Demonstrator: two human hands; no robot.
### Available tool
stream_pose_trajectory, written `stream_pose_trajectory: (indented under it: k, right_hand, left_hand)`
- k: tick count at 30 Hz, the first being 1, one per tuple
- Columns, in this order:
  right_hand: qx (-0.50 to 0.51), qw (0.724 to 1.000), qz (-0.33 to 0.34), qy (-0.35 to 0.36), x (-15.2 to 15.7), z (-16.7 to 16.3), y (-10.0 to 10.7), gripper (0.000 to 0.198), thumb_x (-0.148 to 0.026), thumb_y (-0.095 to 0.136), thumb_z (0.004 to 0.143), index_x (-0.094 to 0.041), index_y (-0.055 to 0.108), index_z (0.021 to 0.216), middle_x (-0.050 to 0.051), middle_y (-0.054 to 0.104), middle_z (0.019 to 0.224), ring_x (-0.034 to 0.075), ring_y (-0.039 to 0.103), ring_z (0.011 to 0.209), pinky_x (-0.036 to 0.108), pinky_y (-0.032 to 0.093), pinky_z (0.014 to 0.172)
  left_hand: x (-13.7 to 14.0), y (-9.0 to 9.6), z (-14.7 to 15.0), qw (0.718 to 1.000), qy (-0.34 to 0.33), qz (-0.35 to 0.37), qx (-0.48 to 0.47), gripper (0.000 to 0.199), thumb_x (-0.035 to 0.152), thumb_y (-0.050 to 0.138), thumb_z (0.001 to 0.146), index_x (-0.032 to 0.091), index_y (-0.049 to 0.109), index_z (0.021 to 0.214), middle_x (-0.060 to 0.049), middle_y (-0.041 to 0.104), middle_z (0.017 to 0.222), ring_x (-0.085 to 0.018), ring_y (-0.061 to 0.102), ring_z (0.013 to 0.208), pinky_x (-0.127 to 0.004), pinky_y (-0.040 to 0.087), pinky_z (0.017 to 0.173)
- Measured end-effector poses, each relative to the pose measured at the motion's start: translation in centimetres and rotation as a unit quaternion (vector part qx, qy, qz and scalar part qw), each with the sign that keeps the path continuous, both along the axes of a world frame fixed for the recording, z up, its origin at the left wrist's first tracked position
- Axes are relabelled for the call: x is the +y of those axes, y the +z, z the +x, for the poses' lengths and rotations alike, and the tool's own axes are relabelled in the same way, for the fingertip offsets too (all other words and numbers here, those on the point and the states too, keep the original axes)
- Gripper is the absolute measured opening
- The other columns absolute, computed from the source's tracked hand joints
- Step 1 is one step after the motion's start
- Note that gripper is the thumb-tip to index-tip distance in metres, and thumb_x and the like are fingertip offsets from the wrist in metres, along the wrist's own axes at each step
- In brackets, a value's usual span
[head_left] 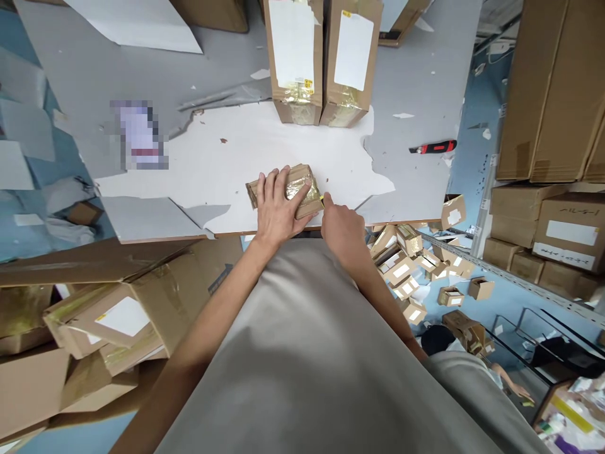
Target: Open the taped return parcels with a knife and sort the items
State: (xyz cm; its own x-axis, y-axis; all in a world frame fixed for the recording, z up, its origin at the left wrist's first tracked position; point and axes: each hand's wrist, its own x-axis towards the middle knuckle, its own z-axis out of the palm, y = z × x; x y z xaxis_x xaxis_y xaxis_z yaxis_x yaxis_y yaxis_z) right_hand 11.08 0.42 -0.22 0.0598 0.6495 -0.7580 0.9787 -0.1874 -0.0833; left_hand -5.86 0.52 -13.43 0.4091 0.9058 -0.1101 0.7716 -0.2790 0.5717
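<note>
A small cardboard box (297, 181) with shiny tape across it lies on the white sheet near the table's front edge. My left hand (278, 202) rests over its top, fingers spread and thumb toward the right side, holding it down. At the box's right end, my right hand (344, 226) is closed with the index finger pointing forward. From its grip shows the tip of a thin yellow tool (322, 200), touching or almost touching the box; the rest is hidden in the fist.
Two taller labelled boxes (297, 104) stand at the back. A red and black utility knife (435, 147) lies to the right. Below on the right is a heap of small boxes (401, 271), and a co-worker (466, 366) is there too. A large open carton (174, 296) holds boxes at left.
</note>
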Motion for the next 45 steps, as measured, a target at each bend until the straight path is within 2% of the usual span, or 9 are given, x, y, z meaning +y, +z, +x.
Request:
stream_pose_trajectory:
  k: [5,12,14,18,22,25,31,38,45]
  right_hand:
    - [0.018,0.999,0.033,-0.019,1.0,0.8,-1.4,0.067,-0.014,0.045,0.114,-0.014,0.036,0.180,0.025,0.082,0.129,0.036,0.081,0.124,0.043,0.061,0.101]
    - [0.090,0.988,0.064,-0.104,-2.0,1.9,-4.0,0.061,-0.040,0.042,0.122,-0.021,0.041,0.180,0.015,0.086,0.131,0.033,0.083,0.115,0.038,0.060,0.102]
    - [0.088,0.988,0.060,-0.108,-2.6,1.8,-3.7,0.063,-0.042,0.042,0.122,-0.020,0.040,0.181,0.015,0.086,0.130,0.034,0.083,0.115,0.039,0.060,0.102]
    - [0.075,0.992,0.051,-0.084,-3.1,1.6,-2.0,0.062,-0.029,0.037,0.121,-0.017,0.036,0.183,0.018,0.085,0.130,0.035,0.082,0.118,0.040,0.060,0.101]
    - [0.086,0.992,0.070,-0.057,-2.6,1.7,-0.8,0.064,-0.025,0.034,0.121,-0.020,0.031,0.185,0.017,0.082,0.139,0.033,0.081,0.120,0.039,0.061,0.101]
    - [0.091,0.992,0.075,-0.043,-1.8,1.5,-1.1,0.065,-0.023,0.033,0.121,-0.021,0.027,0.186,0.018,0.080,0.142,0.033,0.080,0.123,0.041,0.061,0.103]
    - [0.053,0.996,0.059,-0.035,-1.3,0.5,-2.5,0.071,-0.020,0.041,0.118,-0.021,0.023,0.187,0.020,0.084,0.129,0.035,0.082,0.121,0.045,0.062,0.103]
    - [0.021,0.997,0.059,-0.052,-1.9,1.9,-3.3,0.068,-0.030,0.042,0.121,-0.021,0.024,0.187,0.021,0.085,0.127,0.036,0.082,0.118,0.045,0.062,0.103]
    - [0.031,0.998,0.020,-0.055,-2.6,0.7,-1.1,0.065,-0.032,0.043,0.121,-0.017,0.032,0.184,0.022,0.084,0.123,0.037,0.083,0.117,0.046,0.061,0.102]
  left_hand:
    - [0.4,-0.3,0.2,1.000,0.003,0.001,-0.002,0.080,0.074,0.076,0.095,0.036,0.063,0.164,-0.012,0.037,0.188,-0.049,0.029,0.174,-0.075,0.008,0.143]
    - [0.2,0.0,0.2,1.000,0.005,0.007,0.009,0.081,0.076,0.074,0.095,0.035,0.063,0.164,-0.014,0.038,0.187,-0.050,0.029,0.173,-0.076,0.009,0.142]
    - [-0.1,0.2,0.0,1.000,0.003,0.005,0.013,0.080,0.076,0.072,0.096,0.035,0.063,0.164,-0.013,0.037,0.187,-0.050,0.029,0.173,-0.076,0.009,0.141]
    - [-0.2,0.5,-0.4,1.000,0.002,-0.004,0.031,0.080,0.074,0.075,0.095,0.036,0.063,0.164,-0.013,0.037,0.187,-0.050,0.029,0.173,-0.077,0.010,0.140]
    - [-0.3,0.5,-0.5,0.999,0.001,-0.004,0.038,0.081,0.073,0.077,0.094,0.035,0.063,0.165,-0.015,0.036,0.188,-0.051,0.028,0.173,-0.078,0.009,0.140]
    - [-0.5,0.3,-0.4,0.999,0.007,0.015,0.031,0.080,0.073,0.077,0.095,0.037,0.063,0.165,-0.014,0.039,0.187,-0.049,0.030,0.173,-0.078,0.010,0.140]
    - [-1.0,0.1,-0.2,1.000,0.007,0.015,0.023,0.078,0.069,0.077,0.095,0.036,0.063,0.165,-0.015,0.037,0.187,-0.049,0.030,0.174,-0.078,0.010,0.140]
    - [-1.1,0.1,0.1,1.000,-0.004,0.006,0.004,0.076,0.067,0.076,0.096,0.036,0.065,0.164,-0.014,0.040,0.186,-0.049,0.032,0.173,-0.076,0.009,0.141]
    - [-1.0,0.2,-0.2,1.000,-0.002,0.017,0.012,0.078,0.068,0.079,0.094,0.035,0.064,0.164,-0.015,0.040,0.186,-0.049,0.032,0.172,-0.077,0.012,0.140]
